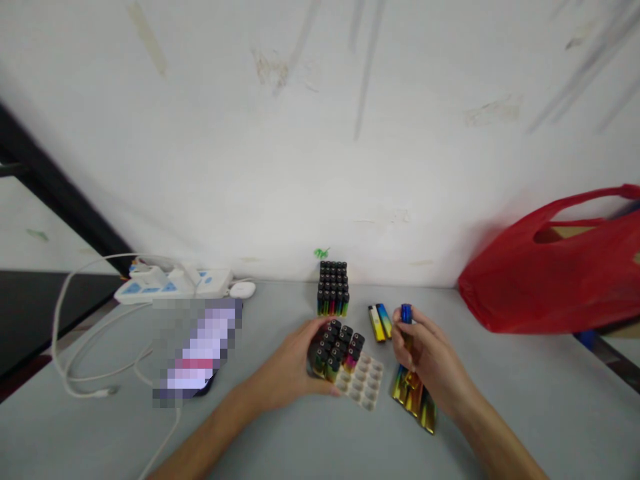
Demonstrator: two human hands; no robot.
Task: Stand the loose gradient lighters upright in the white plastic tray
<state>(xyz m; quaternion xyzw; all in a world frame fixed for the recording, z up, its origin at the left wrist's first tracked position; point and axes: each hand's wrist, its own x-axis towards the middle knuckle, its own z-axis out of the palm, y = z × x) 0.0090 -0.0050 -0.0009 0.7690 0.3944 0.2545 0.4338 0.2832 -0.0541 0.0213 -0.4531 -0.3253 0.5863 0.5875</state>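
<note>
Lighter tray [357, 380]: our left hand [295, 370] grips it tilted, empty slots exposed; our right hand [425, 357], at three o'clock, pinches a blue lighter [406, 313] upright.

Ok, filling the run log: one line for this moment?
left hand: holds lighter tray | right hand: holds blue lighter | full tray by wall

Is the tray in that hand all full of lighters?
No, partly full. The tray in the left hand has black-topped lighters at its far end, but the near rows show bare white pockets.
</note>
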